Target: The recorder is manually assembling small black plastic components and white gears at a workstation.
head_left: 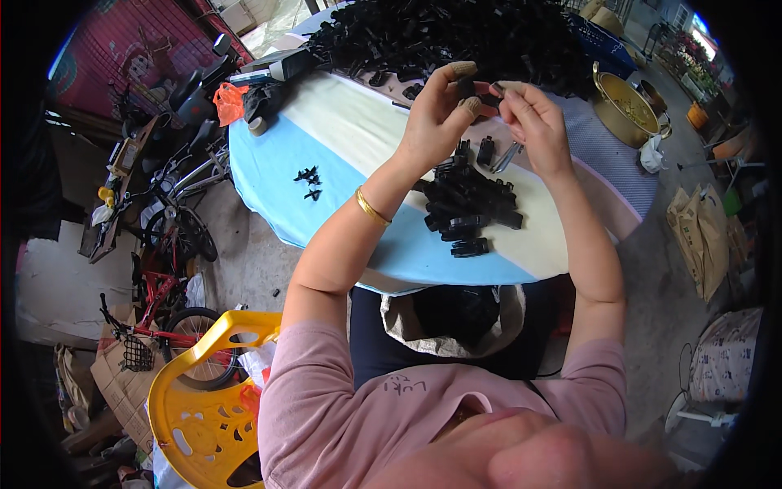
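Over the table, my left hand (436,118) pinches a small black plastic part (466,86) between thumb and forefinger. Tan coverings wrap those two fingertips, and a gold bangle circles the wrist. My right hand (536,126) is closed close beside it, its fingertips pinching a small dark piece against the part's right side; exactly what it is I cannot make out. A slim silver metal tool (507,157) sticks out below the right palm. Beneath both hands lies a pile of black plastic parts (468,196) on the blue and cream tablecloth (342,130).
A large heap of black parts (456,41) covers the table's far side. Several tiny black bits (308,181) lie at left. An open sack (509,330) rests at my lap. Around stand a yellow chair (175,391), bicycles (159,281) and a gold-coloured pot (607,106).
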`<state>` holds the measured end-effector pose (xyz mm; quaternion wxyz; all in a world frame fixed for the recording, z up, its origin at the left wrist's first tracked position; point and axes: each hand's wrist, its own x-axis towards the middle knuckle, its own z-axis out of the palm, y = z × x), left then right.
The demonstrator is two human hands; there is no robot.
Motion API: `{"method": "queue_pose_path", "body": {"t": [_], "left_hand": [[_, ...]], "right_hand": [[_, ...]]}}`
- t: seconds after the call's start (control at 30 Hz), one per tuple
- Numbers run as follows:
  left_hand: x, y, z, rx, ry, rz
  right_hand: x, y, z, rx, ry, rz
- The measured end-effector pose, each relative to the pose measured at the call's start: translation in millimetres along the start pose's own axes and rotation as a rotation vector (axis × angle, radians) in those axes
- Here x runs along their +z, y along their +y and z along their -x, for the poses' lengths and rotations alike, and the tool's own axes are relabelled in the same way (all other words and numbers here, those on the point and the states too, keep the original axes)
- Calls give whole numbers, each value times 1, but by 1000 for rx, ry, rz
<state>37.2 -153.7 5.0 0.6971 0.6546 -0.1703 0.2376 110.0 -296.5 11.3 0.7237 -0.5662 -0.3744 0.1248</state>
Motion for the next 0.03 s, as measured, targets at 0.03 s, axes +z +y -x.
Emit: {"method": "queue_pose_path", "body": {"t": [0.03], "left_hand": [[0,1,1,1,-24,-9]], "right_hand": [[-1,2,0,27,-50,48]]}}
